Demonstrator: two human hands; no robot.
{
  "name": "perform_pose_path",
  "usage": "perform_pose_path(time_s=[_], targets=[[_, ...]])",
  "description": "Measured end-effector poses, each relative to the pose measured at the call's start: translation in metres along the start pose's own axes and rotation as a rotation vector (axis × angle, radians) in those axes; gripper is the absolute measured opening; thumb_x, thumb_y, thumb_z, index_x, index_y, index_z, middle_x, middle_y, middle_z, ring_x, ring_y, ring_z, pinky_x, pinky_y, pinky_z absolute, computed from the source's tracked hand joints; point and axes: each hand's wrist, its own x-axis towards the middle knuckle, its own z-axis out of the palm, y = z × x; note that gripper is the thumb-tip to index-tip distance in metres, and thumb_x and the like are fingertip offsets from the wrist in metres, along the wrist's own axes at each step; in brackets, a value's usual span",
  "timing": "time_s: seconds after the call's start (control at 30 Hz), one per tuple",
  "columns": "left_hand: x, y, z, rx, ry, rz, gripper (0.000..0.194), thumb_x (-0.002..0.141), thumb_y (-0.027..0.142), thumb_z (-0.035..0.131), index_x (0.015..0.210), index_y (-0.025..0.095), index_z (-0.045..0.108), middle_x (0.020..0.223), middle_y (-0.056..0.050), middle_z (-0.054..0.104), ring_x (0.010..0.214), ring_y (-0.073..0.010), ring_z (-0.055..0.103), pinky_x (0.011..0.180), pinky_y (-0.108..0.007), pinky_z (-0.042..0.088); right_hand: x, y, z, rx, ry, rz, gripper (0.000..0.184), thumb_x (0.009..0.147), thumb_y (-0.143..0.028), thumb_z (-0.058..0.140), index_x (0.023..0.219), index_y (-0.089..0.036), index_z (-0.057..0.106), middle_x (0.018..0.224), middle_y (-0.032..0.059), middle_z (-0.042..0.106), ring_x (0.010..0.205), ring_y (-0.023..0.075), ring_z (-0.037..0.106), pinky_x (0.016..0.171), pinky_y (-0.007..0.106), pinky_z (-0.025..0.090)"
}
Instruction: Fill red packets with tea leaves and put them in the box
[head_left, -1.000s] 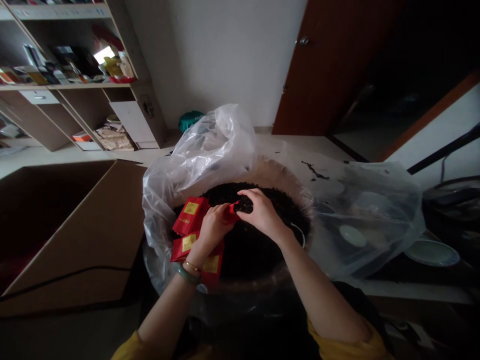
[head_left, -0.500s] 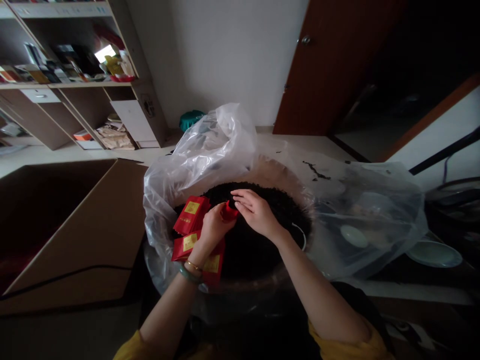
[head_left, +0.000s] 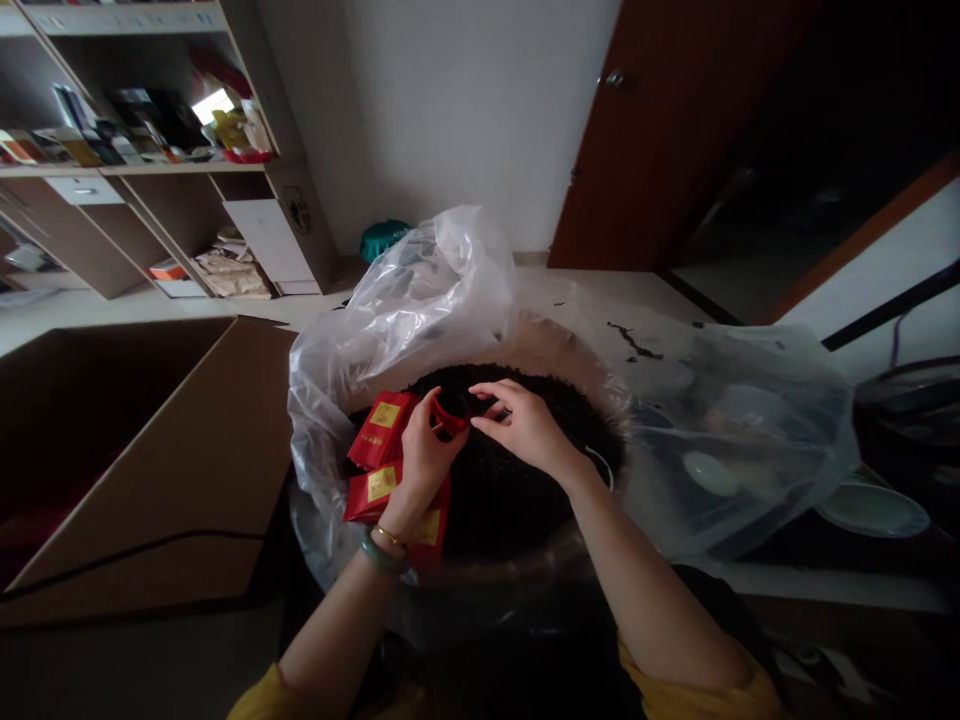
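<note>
Head view: left fingers (head_left: 454, 443) grip an open-mouthed red packet (head_left: 451, 422); right fingers (head_left: 495, 389) curl, parted.

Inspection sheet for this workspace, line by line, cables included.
Surface: dark loose bits in a round basket.
Job's things: open red packet; yellow-labelled packets at basket's left.
Clutter: plastic sheet, open carton, dark scraps on floor.
Hands: left hand holds open packet; right hand beside it, fingers apart, contact unclear.
Cables: dark cord or strap across carton; type unclear.
Surroundings: shelves, brown door.
</note>
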Motion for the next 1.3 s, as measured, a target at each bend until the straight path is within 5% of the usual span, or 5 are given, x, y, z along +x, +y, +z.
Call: perform_pose_path(time_s=[0.3, 0.53, 0.8, 1.0, 1.3], targets=[[-0.004, -0.004, 0.002, 0.145, 0.020, 0.071, 0.077, 0.062, 0.010, 0.070, 0.132, 0.021, 0.042, 0.116, -0.011, 0.060, 0.105, -0.0254, 0.058, 0.084, -0.039, 0.052, -0.005, -0.013, 0.003, -0.189, -0.122, -0.111, 0.031, 0.071, -0.018, 0.073, 0.101, -0.022, 0.066, 0.098, 0.0031, 0.062, 0.080, 0.0136, 0.062, 0.073, 0.028, 0.052], [-0.010, 0.007, 0.003, 0.192, -0.041, 0.026, 0.074, 0.061, 0.022, 0.078, 0.129, 0.019, 0.048, 0.105, -0.008, 0.064, 0.098, -0.0248, 0.057, 0.085, -0.040, 0.049, -0.005, -0.008, 0.007, -0.543, -0.165, -0.019, 0.010, 0.085, -0.023, 0.061, 0.083, -0.019, 0.070, 0.087, 0.0047, 0.061, 0.074, 0.0142, 0.060, 0.069, 0.026, 0.046], [0.010, 0.014, -0.017, -0.376, -0.358, -0.249, 0.042, 0.071, 0.051, 0.068, 0.094, 0.016, 0.069, 0.089, -0.005, 0.071, 0.082, -0.0195, 0.064, 0.073, -0.030, 0.051, 0.001, 0.005, -0.016, -0.300, -0.147, -0.082, 0.014, 0.086, -0.016, 0.056, 0.083, -0.017, 0.069, 0.083, 0.0039, 0.063, 0.077, 0.0135, 0.060, 0.074, 0.027, 0.047], [0.008, 0.019, -0.012, -0.557, -0.214, -0.397, 0.036, 0.062, 0.046, 0.075, 0.080, 0.014, 0.070, 0.072, -0.002, 0.069, 0.064, -0.0135, 0.061, 0.061, -0.024, 0.048, -0.003, -0.006, -0.021, -0.388, -0.109, -0.043, 0.007, 0.082, -0.023, 0.063, 0.085, -0.019, 0.068, 0.084, 0.0025, 0.063, 0.067, 0.0119, 0.057, 0.066, 0.025, 0.045], [-0.002, 0.021, -0.003, -0.432, -0.112, -0.298, 0.028, 0.068, 0.041, 0.070, 0.076, 0.015, 0.071, 0.071, -0.002, 0.069, 0.065, -0.0139, 0.059, 0.059, -0.023, 0.045, -0.004, -0.010, -0.015, -0.498, -0.358, 0.050, 0.029, 0.087, -0.029, 0.057, 0.060, -0.019, 0.064, 0.071, 0.0025, 0.060, 0.062, 0.0131, 0.055, 0.056, 0.025, 0.037]])
